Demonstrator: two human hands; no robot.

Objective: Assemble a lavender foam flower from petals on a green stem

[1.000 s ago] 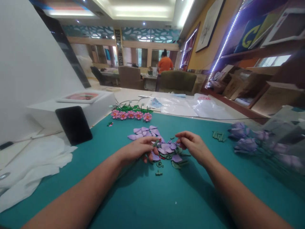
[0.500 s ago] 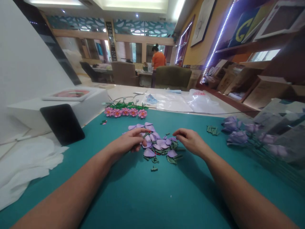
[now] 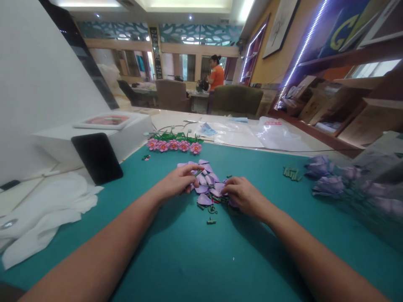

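Observation:
My left hand (image 3: pixel 181 181) hovers at the left of a pile of loose pieces, its thumb and fingers closed on a small green stem piece (image 3: pixel 197 172). My right hand (image 3: pixel 244 193) is down at the pile's right side, fingertips bunched among the pieces; what they pinch, if anything, is hidden. Lilac petals (image 3: pixel 205 199) make up much of the pile, with dark green parts and a bit of red between them. A green ring-shaped piece (image 3: pixel 212 209) and a short green connector (image 3: pixel 211 222) lie in front of it.
Pink flowers (image 3: pixel 173 145) lie in a row at the mat's back edge. Short green rods (image 3: pixel 292 173) and lilac roses (image 3: pixel 328 186) are at the right. A black tablet-like panel (image 3: pixel 97 157) leans at the left near white cloth (image 3: pixel 59 209). A person in orange (image 3: pixel 216 76) stands far back.
My right hand has moved left and down into the pile. My left hand stays beside it with the green piece. The view has shifted slightly left, and the person behind has turned.

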